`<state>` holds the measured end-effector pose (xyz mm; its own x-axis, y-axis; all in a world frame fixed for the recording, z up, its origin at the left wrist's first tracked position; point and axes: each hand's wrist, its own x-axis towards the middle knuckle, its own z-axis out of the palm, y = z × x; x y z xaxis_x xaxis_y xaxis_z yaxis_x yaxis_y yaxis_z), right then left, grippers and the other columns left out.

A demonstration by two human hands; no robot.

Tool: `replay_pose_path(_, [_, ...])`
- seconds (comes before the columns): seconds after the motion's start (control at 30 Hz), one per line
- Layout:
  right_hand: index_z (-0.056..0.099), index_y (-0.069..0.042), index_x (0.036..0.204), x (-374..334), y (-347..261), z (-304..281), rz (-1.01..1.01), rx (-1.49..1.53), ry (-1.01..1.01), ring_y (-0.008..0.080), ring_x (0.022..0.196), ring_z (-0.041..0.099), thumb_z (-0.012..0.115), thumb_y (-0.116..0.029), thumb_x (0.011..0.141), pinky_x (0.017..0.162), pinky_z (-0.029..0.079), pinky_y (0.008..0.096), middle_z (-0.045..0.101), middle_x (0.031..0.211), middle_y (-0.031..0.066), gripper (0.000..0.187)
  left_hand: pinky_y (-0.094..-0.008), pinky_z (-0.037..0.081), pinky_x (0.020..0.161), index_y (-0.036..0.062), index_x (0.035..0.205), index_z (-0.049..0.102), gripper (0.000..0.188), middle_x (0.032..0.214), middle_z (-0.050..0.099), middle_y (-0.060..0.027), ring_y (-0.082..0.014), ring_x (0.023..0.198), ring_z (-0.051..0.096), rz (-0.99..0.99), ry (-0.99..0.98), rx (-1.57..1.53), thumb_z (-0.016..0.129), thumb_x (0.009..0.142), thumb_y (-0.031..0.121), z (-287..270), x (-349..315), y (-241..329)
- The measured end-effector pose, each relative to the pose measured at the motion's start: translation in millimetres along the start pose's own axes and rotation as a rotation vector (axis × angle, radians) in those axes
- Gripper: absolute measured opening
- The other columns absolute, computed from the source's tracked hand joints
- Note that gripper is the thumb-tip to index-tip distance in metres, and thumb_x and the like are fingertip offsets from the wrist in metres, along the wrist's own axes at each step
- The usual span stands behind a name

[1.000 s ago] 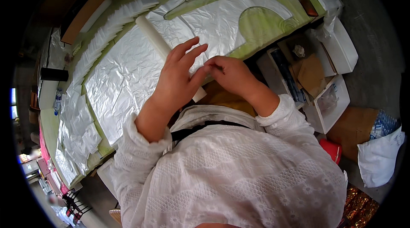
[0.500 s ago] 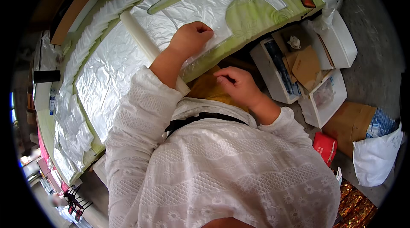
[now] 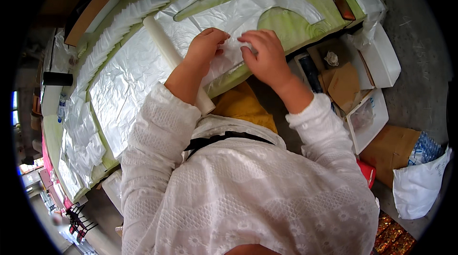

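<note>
Thin, shiny plastic film (image 3: 124,90) lies spread over the green-covered table, its right end curving round a rounded cut-out. My left hand (image 3: 202,52) is over the film with its fingers curled, and they seem to pinch a bit of it, partly hidden. Facing it, my right hand (image 3: 266,57) is held above the film's near edge, fingers bent forward and thumb apart. A pale roll (image 3: 164,45) lies across the film, passing under my left forearm, with its near end by my waist.
Folded plastic bags (image 3: 102,45) lie fanned along the table's far left. A phone (image 3: 340,3) rests at the right end. White boxes (image 3: 369,119) with cardboard stand below the table's right side, near a brown carton (image 3: 389,152) and a white sack (image 3: 420,186).
My right hand has risen from near my waist to the film, beside my left hand. My left hand has shifted slightly left and its fingers have loosened a little.
</note>
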<state>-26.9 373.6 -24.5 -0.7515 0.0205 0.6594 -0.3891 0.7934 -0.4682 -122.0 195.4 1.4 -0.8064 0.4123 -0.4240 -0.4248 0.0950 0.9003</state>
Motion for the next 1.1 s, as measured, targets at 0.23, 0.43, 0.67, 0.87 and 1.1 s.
replay_pose_path(0.23, [0.056,-0.026,0.146,57.8,38.6,31.2,-0.119,-0.331,-0.062,0.0338,0.12,0.053,0.074,-0.015,0.076,0.102,0.043,0.0474,0.063,0.137,0.0045,0.072,-0.0271,0.044,0.086,0.0123,0.124,0.064,0.039,0.114,0.061,0.0008,-0.0133,0.095,0.055,0.128,0.187,-0.12,0.07,0.093,0.036,11.1,-34.7,15.7])
replay_pose_path(0.43, [0.065,-0.024,0.137,54.3,28.6,30.5,-0.199,-0.194,-0.2,0.0288,0.109,0.057,0.073,-0.012,0.073,0.097,0.045,0.0421,0.068,0.122,0.0012,0.065,-0.0325,0.051,0.09,0.0077,0.138,0.054,0.062,0.12,0.061,-0.0024,-0.0157,0.107,0.06,0.127,0.169,0.103,0.078,0.09,0.039,-14.0,1.8,38.9])
replay_pose_path(0.67, [0.07,-0.02,0.128,53.9,34.5,33.4,-0.342,-0.097,-0.187,0.0259,0.106,0.058,0.071,-0.01,0.075,0.093,0.049,0.0394,0.067,0.125,0.001,0.054,-0.0335,0.055,0.078,0.0029,0.142,0.049,0.067,0.109,0.066,-0.0079,-0.0175,0.094,0.064,0.184,0.264,0.202,0.079,0.089,0.029,3.7,18.5,39.4])
replay_pose_path(0.87, [0.061,-0.003,0.133,52.6,64.7,47.3,0.189,-0.255,0.017,0.0393,0.111,0.058,0.068,-0.019,0.082,0.1,0.047,0.0476,0.064,0.129,0.0181,0.054,-0.0324,0.054,0.079,0.0086,0.145,0.047,0.057,0.099,0.062,-0.003,-0.0129,0.093,0.061,0.366,0.365,-0.174,0.072,0.094,0.017,-27.5,-19.9,42.7])
replay_pose_path(1.1, [0.031,0.0,0.155,57.2,76.7,38.4,0.579,0.105,0.183,0.0262,0.091,0.062,0.071,-0.017,0.085,0.086,0.053,0.0385,0.055,0.135,0.0191,0.082,-0.0274,0.05,0.069,0.0031,0.15,0.039,0.066,0.099,0.067,-0.0032,-0.0102,0.081,0.061,0.152,0.862,0.1,0.072,0.093,0.012,-181.9,-123.2,-22.4])
